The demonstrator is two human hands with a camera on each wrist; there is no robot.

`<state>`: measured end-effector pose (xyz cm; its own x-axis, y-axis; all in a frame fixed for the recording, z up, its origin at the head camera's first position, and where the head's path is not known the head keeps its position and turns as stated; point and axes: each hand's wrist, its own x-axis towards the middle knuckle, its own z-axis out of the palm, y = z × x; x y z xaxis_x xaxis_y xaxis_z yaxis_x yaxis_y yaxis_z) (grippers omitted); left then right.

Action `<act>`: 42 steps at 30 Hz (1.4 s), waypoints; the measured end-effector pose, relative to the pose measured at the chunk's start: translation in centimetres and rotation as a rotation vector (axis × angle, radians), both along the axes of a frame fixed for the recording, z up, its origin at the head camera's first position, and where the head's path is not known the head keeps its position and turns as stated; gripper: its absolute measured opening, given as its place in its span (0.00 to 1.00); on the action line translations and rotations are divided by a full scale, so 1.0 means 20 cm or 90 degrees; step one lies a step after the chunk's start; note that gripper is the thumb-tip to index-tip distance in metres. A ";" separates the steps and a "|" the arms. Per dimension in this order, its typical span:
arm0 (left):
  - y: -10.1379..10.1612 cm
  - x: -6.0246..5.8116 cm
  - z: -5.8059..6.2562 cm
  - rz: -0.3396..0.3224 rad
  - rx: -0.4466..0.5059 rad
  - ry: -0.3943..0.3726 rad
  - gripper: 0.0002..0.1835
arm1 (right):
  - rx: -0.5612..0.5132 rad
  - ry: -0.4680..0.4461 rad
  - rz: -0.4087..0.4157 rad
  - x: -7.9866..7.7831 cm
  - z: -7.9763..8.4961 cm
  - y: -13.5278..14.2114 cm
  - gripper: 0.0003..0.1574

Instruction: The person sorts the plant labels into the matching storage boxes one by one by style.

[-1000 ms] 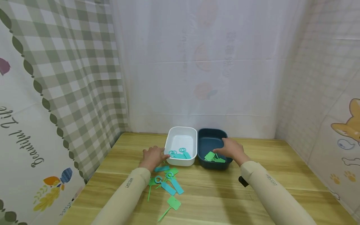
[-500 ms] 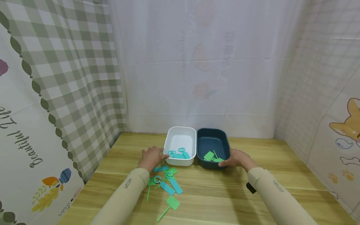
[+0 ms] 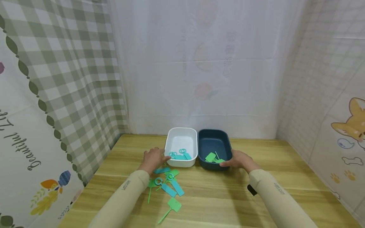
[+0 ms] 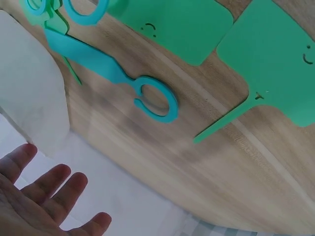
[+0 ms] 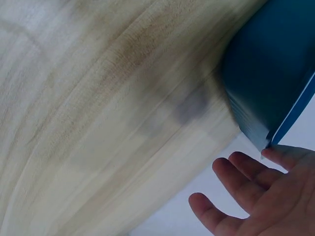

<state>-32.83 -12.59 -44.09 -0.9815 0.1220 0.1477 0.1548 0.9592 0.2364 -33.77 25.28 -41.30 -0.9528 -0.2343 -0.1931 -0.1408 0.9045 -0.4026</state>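
In the head view my left hand [image 3: 152, 161] is at the near left corner of a white bin [image 3: 181, 163], its thumb at the rim. The left wrist view shows the left fingers [image 4: 74, 191] spread and slightly bent. My right hand [image 3: 239, 160] is at the near right corner of a dark blue bin [image 3: 214, 166], thumb over the near rim. From the right wrist, loosely bent fingers [image 5: 236, 182] show, one at the bin's edge. Turquoise ring-ended tags [image 3: 185, 156] lie in the white bin, green square-headed tags [image 3: 211, 157] in the blue one.
Loose turquoise tags [image 3: 169, 190] and green tags [image 3: 152, 183] lie in front of the white bin and beside the left forearm. A single green tag [image 3: 174, 205] is nearer the front. Fabric curtains [image 3: 199, 63] stand behind the wooden table [image 3: 216, 202].
My right hand has come down from over the dark blue bin to its near right corner. The left hand stays by the white bin. The view has shifted slightly.
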 end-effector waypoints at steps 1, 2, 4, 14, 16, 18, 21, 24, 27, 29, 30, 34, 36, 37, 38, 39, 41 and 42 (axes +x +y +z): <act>0.00 0.00 0.00 -0.002 0.006 -0.005 0.31 | 0.002 -0.004 -0.005 0.00 0.00 0.00 0.66; 0.00 0.00 0.00 -0.004 0.008 -0.009 0.31 | 0.004 -0.008 -0.008 -0.01 0.00 0.00 0.67; -0.01 0.00 -0.01 -0.008 0.008 -0.014 0.31 | 0.009 -0.015 -0.012 -0.01 0.00 0.00 0.68; -0.10 0.03 -0.06 -0.056 0.044 0.020 0.22 | 0.011 -0.049 -0.027 -0.01 0.02 0.02 0.70; -0.15 0.05 -0.05 -0.072 0.044 0.024 0.21 | 0.012 -0.052 -0.028 -0.01 0.02 0.02 0.70; -0.20 0.07 -0.05 -0.088 0.043 0.020 0.20 | 0.015 -0.054 -0.029 -0.01 0.02 0.02 0.70; -0.29 0.11 -0.04 -0.113 0.031 0.020 0.18 | 0.024 -0.054 -0.031 0.00 0.03 0.01 0.69; -0.38 0.14 -0.05 -0.137 -0.009 0.036 0.15 | 0.029 -0.050 -0.029 0.00 0.04 0.00 0.69; -0.46 0.15 -0.08 -0.161 -0.074 0.068 0.12 | 0.026 -0.051 -0.027 0.01 0.04 0.00 0.68; -0.51 0.16 -0.11 -0.177 -0.110 0.087 0.11 | 0.023 -0.049 -0.023 0.01 0.04 0.00 0.67; -0.53 0.16 -0.12 -0.185 -0.124 0.094 0.11 | 0.021 -0.050 -0.024 0.01 0.04 0.00 0.67; -0.59 0.15 -0.15 -0.222 -0.163 0.094 0.14 | 0.021 -0.050 -0.031 0.00 0.04 0.00 0.68; -0.61 0.15 -0.16 -0.246 -0.190 0.095 0.15 | 0.024 -0.052 -0.037 0.00 0.03 -0.01 0.68; -0.62 0.14 -0.16 -0.259 -0.206 0.097 0.16 | 0.027 -0.053 -0.040 0.00 0.03 -0.01 0.69; -0.62 0.14 -0.17 -0.276 -0.226 0.104 0.16 | 0.030 -0.054 -0.043 0.00 0.03 -0.01 0.69; -0.62 0.13 -0.17 -0.294 -0.249 0.114 0.16 | 0.033 -0.055 -0.046 0.00 0.03 -0.01 0.69; -0.63 0.12 -0.17 -0.340 -0.311 0.156 0.16 | 0.037 -0.059 -0.051 0.00 0.04 -0.01 0.70; -0.63 0.11 -0.17 -0.366 -0.350 0.184 0.16 | 0.039 -0.059 -0.052 0.01 0.04 -0.01 0.70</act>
